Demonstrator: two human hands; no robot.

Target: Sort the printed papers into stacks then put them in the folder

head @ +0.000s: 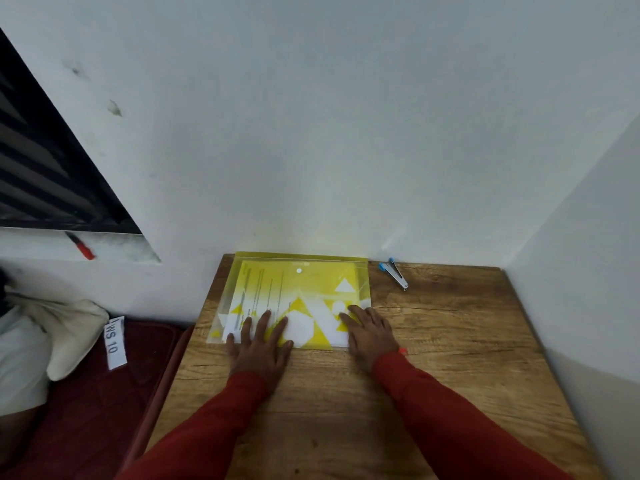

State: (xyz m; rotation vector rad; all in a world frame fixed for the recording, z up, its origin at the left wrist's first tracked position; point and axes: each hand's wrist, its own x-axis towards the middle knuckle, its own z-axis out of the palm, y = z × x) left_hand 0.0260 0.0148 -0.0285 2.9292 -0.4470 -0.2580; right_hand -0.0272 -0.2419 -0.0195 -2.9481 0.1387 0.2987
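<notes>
A translucent yellow folder (pixel 304 268) with white triangle and hexagon shapes lies flat on the wooden table (pixel 433 358), against the wall. Printed papers (pixel 256 289) show through its cover, inside it. My left hand (pixel 259 344) lies flat with straight spread fingers on the folder's near left part. Over on the near right corner, my right hand (pixel 369 332) rests with its fingers pressing the cover. Both arms wear red sleeves.
A stapler with blue ends (pixel 394 273) lies at the table's back right near the wall. White walls close the back and right sides. To the left are a dark red mattress (pixel 86 410), a pale pillow (pixel 65 334) and a "WS 10" label (pixel 114 342).
</notes>
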